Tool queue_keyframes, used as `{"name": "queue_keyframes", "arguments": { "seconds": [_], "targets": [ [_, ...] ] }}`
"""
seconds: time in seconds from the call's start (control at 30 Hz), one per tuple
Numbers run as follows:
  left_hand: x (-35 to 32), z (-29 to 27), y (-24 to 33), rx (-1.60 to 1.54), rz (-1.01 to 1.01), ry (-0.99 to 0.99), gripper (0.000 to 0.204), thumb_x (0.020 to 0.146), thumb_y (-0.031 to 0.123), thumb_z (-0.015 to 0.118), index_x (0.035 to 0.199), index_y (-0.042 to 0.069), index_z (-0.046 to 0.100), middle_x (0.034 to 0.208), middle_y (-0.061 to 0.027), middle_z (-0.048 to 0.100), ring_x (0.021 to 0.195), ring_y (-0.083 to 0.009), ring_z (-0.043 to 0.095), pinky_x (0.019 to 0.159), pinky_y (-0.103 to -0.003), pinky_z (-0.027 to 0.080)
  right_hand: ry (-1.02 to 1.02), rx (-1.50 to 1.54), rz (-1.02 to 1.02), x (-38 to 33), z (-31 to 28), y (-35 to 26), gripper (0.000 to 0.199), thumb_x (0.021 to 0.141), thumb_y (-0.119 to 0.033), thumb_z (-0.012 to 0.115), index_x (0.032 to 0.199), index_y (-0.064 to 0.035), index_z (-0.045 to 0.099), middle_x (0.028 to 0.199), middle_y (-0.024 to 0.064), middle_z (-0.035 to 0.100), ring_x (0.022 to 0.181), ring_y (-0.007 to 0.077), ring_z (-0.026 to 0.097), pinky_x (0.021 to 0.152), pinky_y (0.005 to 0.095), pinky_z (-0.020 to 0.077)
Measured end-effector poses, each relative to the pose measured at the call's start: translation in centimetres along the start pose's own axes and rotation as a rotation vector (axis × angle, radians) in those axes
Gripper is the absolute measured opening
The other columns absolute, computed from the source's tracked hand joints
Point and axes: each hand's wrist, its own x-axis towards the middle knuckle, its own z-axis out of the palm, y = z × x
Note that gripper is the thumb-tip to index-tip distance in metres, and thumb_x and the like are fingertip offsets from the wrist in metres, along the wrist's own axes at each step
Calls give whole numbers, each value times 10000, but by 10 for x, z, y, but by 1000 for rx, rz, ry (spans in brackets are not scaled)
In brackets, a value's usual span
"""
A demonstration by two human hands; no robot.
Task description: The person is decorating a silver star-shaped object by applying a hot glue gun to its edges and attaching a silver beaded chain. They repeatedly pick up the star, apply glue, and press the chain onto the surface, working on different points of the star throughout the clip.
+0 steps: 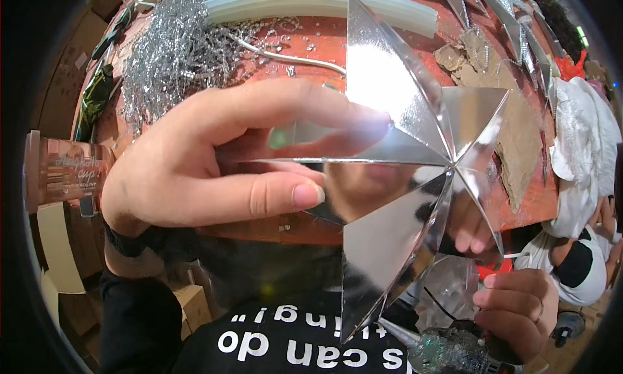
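Note:
A mirror-bright silver star with folded, pointed arms stands in front of me. My left hand pinches one of its arms, the thumb on the near side and the fingers on the far side. Low on the right, my right hand is closed around a glue gun whose body is speckled with glitter. The gun's nozzle points up and left, close to the star's lowest tip; I cannot tell whether they touch. Reflections of a hand and a person show in the star's faces.
Silver tinsel strands lie heaped on the red table. Behind the star are translucent glue sticks, a white cord and torn cardboard. A pink cup is at left. White cloth and another person are at right.

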Motion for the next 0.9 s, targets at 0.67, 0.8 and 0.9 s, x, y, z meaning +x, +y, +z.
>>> {"name": "queue_keyframes", "arguments": {
  "seconds": [0.67, 0.8, 0.9],
  "targets": [
    [1, 1, -7, 68, 42, 14, 529, 828, 95, 589, 1306, -69, 432, 1342, -221, 462, 1285, -294, 432, 1025, -304, 415, 12, 120, -115, 4, 20, 3, 177, 539, -229, 608, 648, -93, 587, 640, 31, 572, 594, 196, 574, 513, 314, 412],
    [0, 2, -7, 83, 66, 19, 534, 834, 112, 598, 1306, -73, 430, 1339, -224, 463, 1285, -288, 431, 1023, -298, 416, 61, 126, -197, 0, 26, 7, 175, 557, -234, 618, 642, -86, 580, 650, 37, 575, 596, 187, 576, 510, 306, 407],
    [-1, 0, -11, 153, 111, 20, 542, 832, 99, 615, 1310, -73, 426, 1340, -225, 464, 1264, -266, 453, 976, -274, 446, -15, 149, -205, -2, 19, 10, 185, 570, -231, 628, 663, -76, 587, 677, 43, 580, 602, 191, 572, 522, 283, 393]
  ]
}}
